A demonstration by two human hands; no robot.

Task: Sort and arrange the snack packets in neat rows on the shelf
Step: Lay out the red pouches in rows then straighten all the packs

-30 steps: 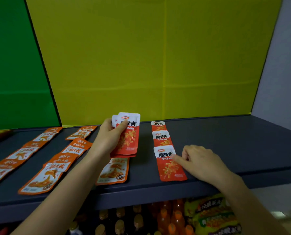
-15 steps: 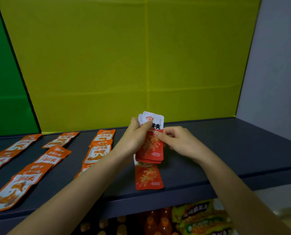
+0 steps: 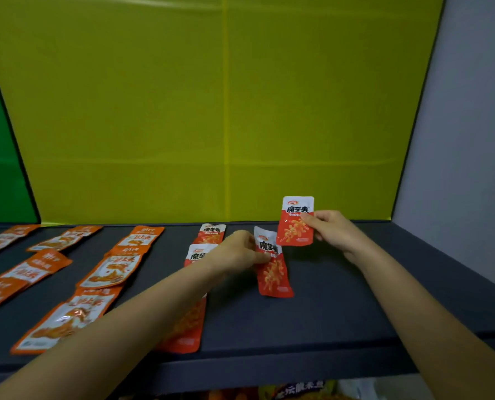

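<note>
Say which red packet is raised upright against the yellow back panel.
The red packet pinched in the right hand, farthest right. The tilted packet in the left hand sits lower; the other red packets lie flat on the shelf.

A dark grey shelf [image 3: 327, 313] spans the lower part of the frame. Orange snack packets [image 3: 110, 269] lie flat on its left half, in rows running front to back. Red snack packets [image 3: 211, 232] lie in one column at centre, partly hidden.
</note>
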